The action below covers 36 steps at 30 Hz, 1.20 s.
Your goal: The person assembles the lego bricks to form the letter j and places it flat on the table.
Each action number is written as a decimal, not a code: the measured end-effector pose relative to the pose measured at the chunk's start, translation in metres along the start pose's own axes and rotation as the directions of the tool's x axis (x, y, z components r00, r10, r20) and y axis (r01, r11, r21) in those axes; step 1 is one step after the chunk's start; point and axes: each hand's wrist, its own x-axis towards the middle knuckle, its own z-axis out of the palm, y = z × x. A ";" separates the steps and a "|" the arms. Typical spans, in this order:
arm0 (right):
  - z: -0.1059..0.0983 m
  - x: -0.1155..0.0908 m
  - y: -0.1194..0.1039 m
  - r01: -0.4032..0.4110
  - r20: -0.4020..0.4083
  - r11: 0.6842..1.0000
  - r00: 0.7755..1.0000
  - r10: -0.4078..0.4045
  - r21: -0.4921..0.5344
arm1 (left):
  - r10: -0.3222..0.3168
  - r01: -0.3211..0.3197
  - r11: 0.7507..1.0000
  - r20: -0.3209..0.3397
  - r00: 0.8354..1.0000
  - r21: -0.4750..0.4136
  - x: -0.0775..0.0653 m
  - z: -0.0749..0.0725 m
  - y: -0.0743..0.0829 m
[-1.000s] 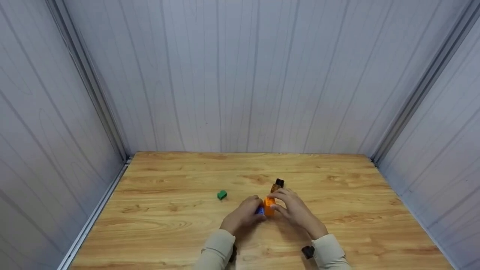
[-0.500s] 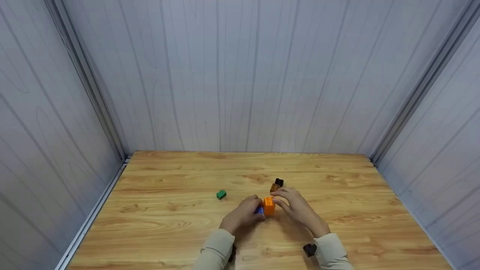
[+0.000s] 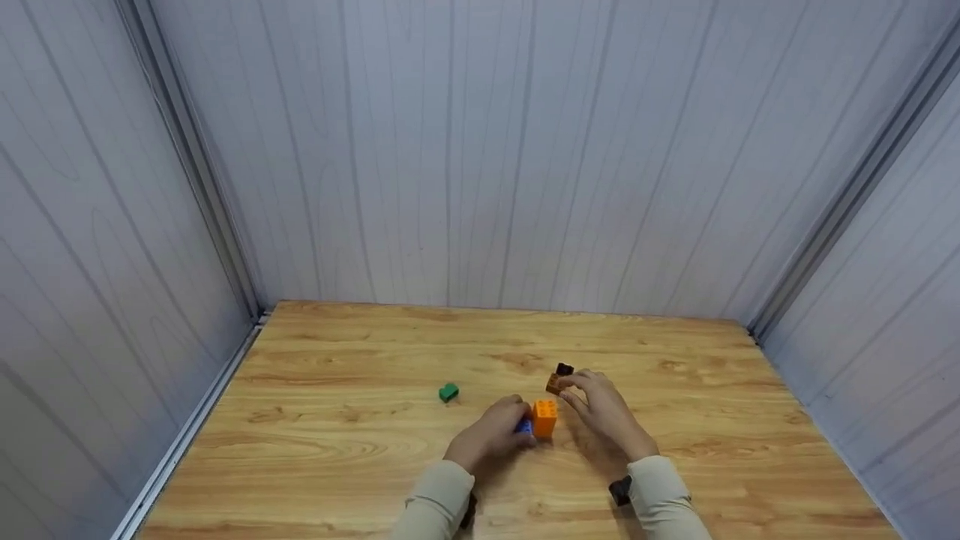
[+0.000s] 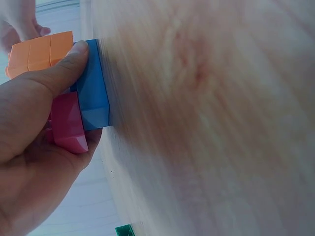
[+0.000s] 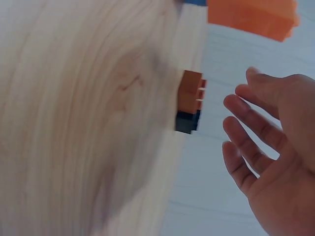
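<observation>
My left hand (image 3: 491, 431) grips a small toy brick build on the table, thumb along a blue brick (image 4: 93, 91) at its base. A magenta slanted brick (image 4: 68, 123) sits on the blue one, partly inside the hand. Beside it on the blue base rises an orange studded block (image 3: 545, 418). My right hand (image 3: 606, 411) holds nothing; its fingers are loosely bent in the right wrist view. Just beyond its fingertips lie a brown brick (image 5: 189, 93) and a black brick (image 5: 185, 123), end to end, studs up.
A small green brick (image 3: 448, 392) lies to the left of the left hand. The wooden table (image 3: 337, 450) ends at a pale panel wall (image 3: 480, 150) at the back, with more panels at both sides.
My right hand has come off the orange block and moved back to the brown brick. The left hand keeps its grip in place. The head view has shifted slightly.
</observation>
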 end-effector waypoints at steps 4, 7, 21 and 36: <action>0.005 0.008 0.006 -0.047 -0.021 0.999 0.999 0.047 -0.004 | 0.003 -0.003 1.000 -0.006 1.000 0.019 0.000 0.000 0.001; 0.009 0.012 0.011 -0.068 -0.034 0.998 0.997 0.068 -0.015 | 0.001 -0.001 1.000 -0.008 1.000 0.029 0.000 0.001 0.000; 0.018 0.020 0.017 -0.100 -0.028 0.995 0.995 0.101 0.011 | 0.006 -0.005 0.999 -0.011 1.000 0.041 0.000 0.002 0.000; 0.018 0.020 0.017 -0.123 -0.020 0.992 0.992 0.123 0.002 | -0.019 0.020 1.000 0.013 1.000 -0.008 0.001 0.001 0.000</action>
